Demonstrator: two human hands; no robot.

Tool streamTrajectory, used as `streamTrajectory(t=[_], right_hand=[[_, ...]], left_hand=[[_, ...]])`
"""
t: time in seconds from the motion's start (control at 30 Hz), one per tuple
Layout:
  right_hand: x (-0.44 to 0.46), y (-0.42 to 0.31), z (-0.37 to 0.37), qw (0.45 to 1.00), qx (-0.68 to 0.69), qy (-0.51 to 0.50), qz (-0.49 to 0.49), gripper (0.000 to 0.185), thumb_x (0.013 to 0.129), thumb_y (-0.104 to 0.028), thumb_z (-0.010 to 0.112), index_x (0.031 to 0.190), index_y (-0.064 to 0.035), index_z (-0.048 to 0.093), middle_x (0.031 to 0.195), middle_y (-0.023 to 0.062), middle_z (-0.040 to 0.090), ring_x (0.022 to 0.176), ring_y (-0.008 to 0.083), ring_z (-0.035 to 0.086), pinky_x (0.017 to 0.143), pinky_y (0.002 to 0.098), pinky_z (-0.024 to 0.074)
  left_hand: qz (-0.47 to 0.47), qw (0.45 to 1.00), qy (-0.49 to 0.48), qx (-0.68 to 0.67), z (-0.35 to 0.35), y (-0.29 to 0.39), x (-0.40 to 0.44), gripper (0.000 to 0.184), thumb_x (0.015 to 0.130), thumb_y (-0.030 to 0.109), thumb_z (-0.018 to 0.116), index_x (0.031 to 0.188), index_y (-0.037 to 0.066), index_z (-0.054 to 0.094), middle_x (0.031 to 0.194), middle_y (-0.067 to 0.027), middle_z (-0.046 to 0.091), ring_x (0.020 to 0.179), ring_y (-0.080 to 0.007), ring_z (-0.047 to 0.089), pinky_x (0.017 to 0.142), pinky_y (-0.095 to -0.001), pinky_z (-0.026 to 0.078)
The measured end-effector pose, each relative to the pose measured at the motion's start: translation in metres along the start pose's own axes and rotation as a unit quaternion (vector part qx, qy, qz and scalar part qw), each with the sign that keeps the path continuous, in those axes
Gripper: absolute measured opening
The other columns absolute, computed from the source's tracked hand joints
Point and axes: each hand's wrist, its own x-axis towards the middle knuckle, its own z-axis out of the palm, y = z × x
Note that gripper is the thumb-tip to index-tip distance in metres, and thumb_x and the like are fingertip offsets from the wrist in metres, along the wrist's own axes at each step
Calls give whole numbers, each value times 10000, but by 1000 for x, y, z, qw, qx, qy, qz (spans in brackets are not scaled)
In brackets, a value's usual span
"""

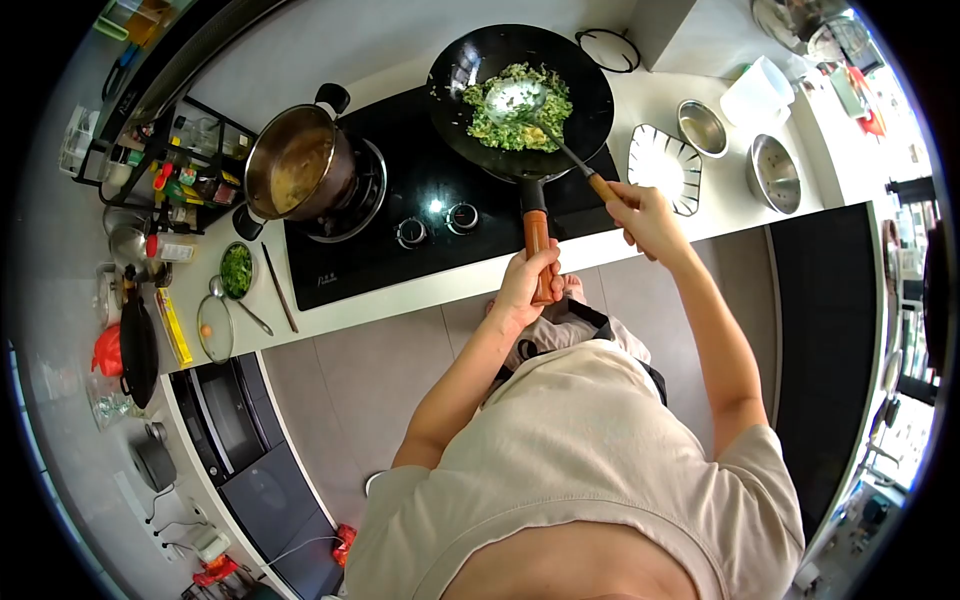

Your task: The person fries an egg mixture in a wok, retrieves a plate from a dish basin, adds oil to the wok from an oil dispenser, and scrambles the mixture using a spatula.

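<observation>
A black wok [450, 110] stands on the right side of the black stove, holding chopped green and yellowish food [515, 135]. My left hand [530, 282] is closed around the wok's reddish-brown wooden handle [536, 235]. Pinched in my right hand [645, 218] is the wooden end of a metal ladle [570, 153]. The ladle's shiny bowl rests in the food near the wok's centre.
A pot of brownish liquid [290, 170] sits on the left burner. Left on the counter are a bowl of chopped greens [237, 270], a chopstick-like stick [279, 287] and a glass lid [215, 328]. A striped dish [664, 168] and metal bowls [774, 174] lie right.
</observation>
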Motion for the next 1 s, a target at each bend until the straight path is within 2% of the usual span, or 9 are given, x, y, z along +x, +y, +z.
streamTrajectory(t=[0.13, 0.37, 0.47, 0.5, 0.57, 0.7, 0.83, 0.97, 1.0], right_hand=[[28, -8, -11, 987, -72, -119, 77, 358, 900, -189, 509, 1218, -96, 644, 597, 4, 508, 404, 82, 480, 314, 251, 348], [34, -34, -33, 974, -180, -126, 47, 339, 905, -180, 500, 1187, -77, 658, 558, 12, 503, 375, 93, 465, 309, 256, 360], [32, -44, -43, 966, -207, -148, 45, 308, 910, -193, 508, 1120, -53, 684, 547, 9, 495, 376, 92, 464, 311, 258, 363], [32, -45, -48, 965, -219, -142, 35, 268, 915, -210, 517, 983, -29, 703, 540, 7, 491, 373, 93, 461, 314, 260, 371], [33, -38, -45, 974, -192, -115, 29, 284, 930, -247, 534, 904, -10, 688, 531, 5, 486, 362, 91, 449, 313, 256, 361], [29, -55, -63, 960, -243, -133, 31, 507, 915, -490, 575, 811, -9, 700, 491, 32, 471, 368, 122, 458, 346, 292, 370], [48, -46, -56, 989, -142, -45, 4, 528, 931, -472, 563, 722, 3, 657, 471, 20, 452, 348, 112, 426, 345, 291, 349], [71, -23, -13, 998, -46, -9, 32, 453, 959, -413, 510, 852, -6, 678, 504, 34, 479, 360, 130, 457, 335, 287, 353], [71, -19, -7, 995, -88, -20, 41, 422, 964, -384, 497, 912, -12, 688, 502, 35, 478, 387, 137, 489, 337, 292, 372]], left_hand=[[-1, 1000, 0, -2, -1, -1, 0, 297, 872, 180, 661, 1089, 93, 478, 709, -25, 531, 487, -131, 519, 423, -279, 418], [-1, 1000, -8, -5, -3, -1, -1, 298, 870, 180, 665, 1086, 93, 480, 712, -30, 537, 492, -132, 530, 430, -277, 425], [0, 1000, -4, -5, -1, 1, 0, 293, 872, 176, 660, 1089, 92, 482, 714, -33, 538, 493, -133, 533, 431, -278, 427], [-2, 1000, 0, -5, -2, 1, -1, 292, 872, 174, 658, 1090, 92, 483, 714, -34, 538, 492, -133, 534, 430, -278, 428], [2, 1000, -17, -6, -6, 0, 2, 289, 874, 173, 656, 1091, 92, 483, 715, -34, 539, 488, -134, 534, 426, -279, 428], [-3, 1000, -5, -8, -8, -1, 1, 284, 878, 172, 651, 1091, 93, 482, 714, -32, 541, 480, -139, 535, 418, -283, 430], [3, 1000, -26, -6, -11, -3, 5, 281, 880, 171, 644, 1094, 94, 479, 721, -33, 544, 483, -141, 535, 421, -285, 436], [-6, 1000, -13, -6, -12, -2, 2, 288, 879, 165, 639, 1104, 90, 475, 729, -34, 545, 486, -141, 532, 420, -285, 436], [-7, 1000, -9, -6, -10, 0, 1, 290, 879, 164, 638, 1106, 90, 475, 728, -33, 544, 486, -141, 532, 420, -284, 435]])
